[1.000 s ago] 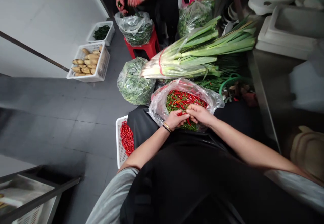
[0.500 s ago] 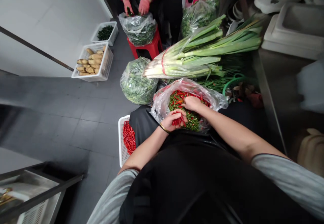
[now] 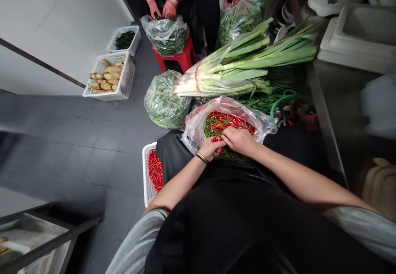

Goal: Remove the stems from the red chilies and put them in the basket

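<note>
A clear plastic bag (image 3: 193, 127) sits open on my lap, full of red chili peppers (image 3: 230, 119) with green stems. My left hand (image 3: 210, 148), with a bracelet at its wrist, is closed around several red chilies over the bag's near side. Against its fingertips, my right hand (image 3: 239, 140) pinches with thumb and fingers; what lies between them is too small and hidden to make out. Beside my left thigh stands a white basket (image 3: 145, 175) holding a heap of red chilies (image 3: 156, 171).
Large leeks (image 3: 229, 74) lie beyond the bag, beside bagged greens (image 3: 167, 100). A co-worker's gloved hands (image 3: 162, 9) work over a bag on a red stool (image 3: 187, 55). A basket of tubers (image 3: 107, 76) stands at left, a metal counter edge (image 3: 328, 117) at right.
My right hand has come back from the chili pile to meet my left hand's fingers. My left hand still holds its chilies. The view has shifted slightly.
</note>
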Tool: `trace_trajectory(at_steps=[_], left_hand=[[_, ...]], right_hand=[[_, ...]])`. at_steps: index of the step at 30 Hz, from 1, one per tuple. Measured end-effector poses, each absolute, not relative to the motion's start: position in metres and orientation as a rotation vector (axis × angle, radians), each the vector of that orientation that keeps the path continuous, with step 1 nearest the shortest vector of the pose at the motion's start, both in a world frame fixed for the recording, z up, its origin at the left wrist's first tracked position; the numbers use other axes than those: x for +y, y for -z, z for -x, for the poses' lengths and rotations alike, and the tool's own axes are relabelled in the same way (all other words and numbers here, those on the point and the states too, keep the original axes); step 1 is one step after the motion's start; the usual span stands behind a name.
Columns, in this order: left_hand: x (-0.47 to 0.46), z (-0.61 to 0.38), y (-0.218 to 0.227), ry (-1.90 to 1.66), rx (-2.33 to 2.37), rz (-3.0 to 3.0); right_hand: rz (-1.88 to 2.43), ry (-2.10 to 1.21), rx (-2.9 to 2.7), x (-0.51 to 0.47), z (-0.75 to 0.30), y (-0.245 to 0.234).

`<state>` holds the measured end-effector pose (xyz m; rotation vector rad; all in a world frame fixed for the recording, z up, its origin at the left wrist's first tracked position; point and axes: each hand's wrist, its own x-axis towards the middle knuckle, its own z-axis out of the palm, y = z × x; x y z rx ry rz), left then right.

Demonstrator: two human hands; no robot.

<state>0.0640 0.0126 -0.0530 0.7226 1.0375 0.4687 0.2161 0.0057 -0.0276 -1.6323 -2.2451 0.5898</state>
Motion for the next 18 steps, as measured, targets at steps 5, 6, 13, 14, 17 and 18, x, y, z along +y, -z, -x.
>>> trace_trajectory(at_steps=[5, 6, 13, 14, 17, 18], left_hand=[[0.013, -0.051, 0.055, -0.699, 1.295, -1.106], [0.013, -0.05, 0.055, -0.739, 1.332, -1.227], [0.012, -0.049, 0.047, -0.759, 1.12, -1.47], [0.011, -0.049, 0.046, -0.736, 1.074, -1.42], [0.008, -0.049, 0.048, -0.607, 0.899, -1.088], [0.008, -0.05, 0.05, -0.579, 0.832, -0.949]], right_hand=[[1.485, -0.912, -2.299, 0.04, -0.205, 0.017], [1.452, -1.027, -2.236, 0.042, -0.207, 0.016], [1.071, -1.939, -1.108, 0.013, -0.216, 0.026], [1.023, -1.936, -1.051, 0.012, -0.217, 0.029], [1.215, -1.702, -1.366, 0.029, -0.224, 0.037], [1.397, -1.506, -1.573, 0.041, -0.227, 0.041]])
